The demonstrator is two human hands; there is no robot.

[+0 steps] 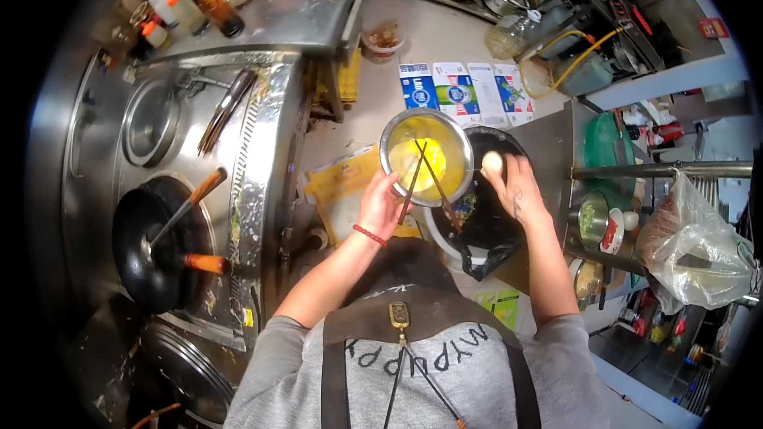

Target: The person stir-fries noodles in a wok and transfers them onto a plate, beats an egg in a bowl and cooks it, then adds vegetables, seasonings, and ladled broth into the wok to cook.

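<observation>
My left hand (379,208) grips the near left side of a metal mixing bowl (458,129). Yellow beaten egg (431,165) lies in the bowl. Two dark chopsticks (412,180) cross inside it, their ends jutting over the near rim. In my right hand (520,193) is a pale egg (493,161), held at the fingertips just right of the bowl; whether the shell is whole or cracked I cannot tell. Beneath that hand stands a trash bin lined with a black bag (497,226), with scraps inside.
On the left, a wok (131,250) with a ladle sits on the stove. Bottles (218,12) crowd the steel counter. Flattened cardboard (469,94) covers the floor ahead. To the right, a shelf rail (675,170) carries a hanging plastic bag (695,242) near several food bowls.
</observation>
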